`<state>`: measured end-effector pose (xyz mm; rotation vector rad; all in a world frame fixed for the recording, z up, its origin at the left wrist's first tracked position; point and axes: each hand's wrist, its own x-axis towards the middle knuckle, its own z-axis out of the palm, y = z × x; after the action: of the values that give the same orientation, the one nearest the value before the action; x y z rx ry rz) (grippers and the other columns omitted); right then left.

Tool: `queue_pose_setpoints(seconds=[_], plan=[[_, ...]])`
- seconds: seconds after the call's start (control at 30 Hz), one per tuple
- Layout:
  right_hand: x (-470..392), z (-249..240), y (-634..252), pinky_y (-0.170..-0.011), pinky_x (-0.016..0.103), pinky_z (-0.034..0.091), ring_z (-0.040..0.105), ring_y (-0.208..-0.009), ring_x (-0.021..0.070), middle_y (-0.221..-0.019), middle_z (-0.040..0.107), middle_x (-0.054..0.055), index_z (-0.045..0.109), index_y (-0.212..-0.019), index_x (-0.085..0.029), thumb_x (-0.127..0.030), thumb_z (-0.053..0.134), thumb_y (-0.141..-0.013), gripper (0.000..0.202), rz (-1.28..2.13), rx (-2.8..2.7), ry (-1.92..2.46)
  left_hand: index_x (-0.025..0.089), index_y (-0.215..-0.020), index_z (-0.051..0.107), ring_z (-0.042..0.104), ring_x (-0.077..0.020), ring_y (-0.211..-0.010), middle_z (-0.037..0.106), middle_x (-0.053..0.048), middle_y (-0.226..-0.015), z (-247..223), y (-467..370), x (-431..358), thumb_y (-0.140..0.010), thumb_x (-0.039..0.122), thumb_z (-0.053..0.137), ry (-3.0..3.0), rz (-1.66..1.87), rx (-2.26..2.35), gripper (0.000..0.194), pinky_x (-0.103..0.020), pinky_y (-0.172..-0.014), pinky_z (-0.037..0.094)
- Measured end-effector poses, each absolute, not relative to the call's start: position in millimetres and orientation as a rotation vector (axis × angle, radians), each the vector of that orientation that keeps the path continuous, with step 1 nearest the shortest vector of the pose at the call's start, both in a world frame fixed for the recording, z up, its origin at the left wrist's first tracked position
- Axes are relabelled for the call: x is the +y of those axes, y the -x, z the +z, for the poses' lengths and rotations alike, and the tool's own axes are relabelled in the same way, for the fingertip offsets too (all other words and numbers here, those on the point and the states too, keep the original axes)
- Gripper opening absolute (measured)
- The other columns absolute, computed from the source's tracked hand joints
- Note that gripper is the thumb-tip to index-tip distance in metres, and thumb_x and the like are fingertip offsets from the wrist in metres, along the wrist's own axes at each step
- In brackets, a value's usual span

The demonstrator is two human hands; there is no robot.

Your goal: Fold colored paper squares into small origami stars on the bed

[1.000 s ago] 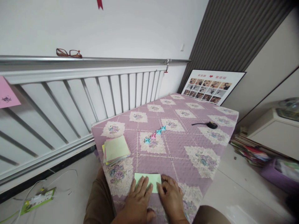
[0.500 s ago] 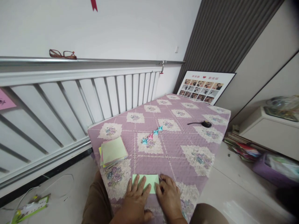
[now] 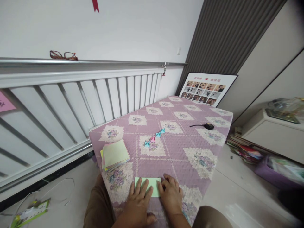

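A folded piece of light green paper [image 3: 153, 183] lies on the flowered purple tablecloth [image 3: 152, 166] close to my body. My left hand [image 3: 140, 198] rests flat on it with fingers spread, covering its left and lower part. At the paper's right edge is my right hand [image 3: 171, 193], its fingers curled and its thumb touching the edge. Whether a fingertip sits under the paper is hidden. Ahead of my hands, small folded blue paper pieces [image 3: 147, 144] and a pink one [image 3: 153, 139] form a slanting row. A stack of square coloured paper sheets [image 3: 116, 153] lies to the left.
A black spoon-shaped object [image 3: 208, 126] lies on the right part of the table. A photo board [image 3: 209, 88] leans at the far end. Along the left runs a white radiator [image 3: 114, 98], with glasses [image 3: 63, 55] on the pipe above. A purple bin [image 3: 268, 172] stands on the right floor.
My right hand has shifted slightly upward along the paper's right edge, its fingers a little more raised. My left hand stays in place on the paper. The view has turned very slightly.
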<state>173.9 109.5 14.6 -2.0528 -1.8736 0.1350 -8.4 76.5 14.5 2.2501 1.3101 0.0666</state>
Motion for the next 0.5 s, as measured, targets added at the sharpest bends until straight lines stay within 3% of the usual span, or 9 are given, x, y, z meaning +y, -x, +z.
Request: queue_pose_setpoints(seconds=[0.33, 0.43, 0.5], plan=[[109, 15, -172, -0.082, 0.043, 0.036, 0.049, -0.111, 0.0278, -0.119, 0.060, 0.006, 0.064, -0.072, -0.024, -0.038, 0.050, -0.085, 0.024, 0.146, -1.842, 2.034, 0.037, -0.146, 0.012, -0.013, -0.0337, -0.140, -0.006, -0.003, -0.156, 15, 9, 77, -0.074, 0.061, 0.058, -2.244, 0.049, 1.303, 0.088, -0.060, -0.108, -0.009], [111, 9, -175, -0.080, 0.043, 0.038, 0.053, -0.105, 0.0279, -0.111, 0.064, 0.007, 0.063, -0.084, -0.023, -0.035, 0.051, -0.084, 0.017, 0.143, -1.774, 1.984, 0.040, -0.145, 0.017, -0.012, -0.0351, -0.140, -0.006, -0.003, -0.156, 14, 9, 77, -0.075, 0.064, 0.056, -2.247, 0.053, 1.298, 0.084, -0.063, -0.107, -0.008], [112, 4, -178, -0.082, 0.043, 0.039, 0.055, -0.103, 0.0274, -0.108, 0.065, 0.009, 0.062, -0.099, -0.021, -0.031, 0.048, -0.084, 0.022, 0.136, -1.735, 1.962, 0.041, -0.144, 0.017, -0.011, -0.0354, -0.140, -0.006, -0.003, -0.155, 15, 10, 77, -0.075, 0.065, 0.055, -2.244, 0.052, 1.301, 0.083, -0.063, -0.107, -0.007]])
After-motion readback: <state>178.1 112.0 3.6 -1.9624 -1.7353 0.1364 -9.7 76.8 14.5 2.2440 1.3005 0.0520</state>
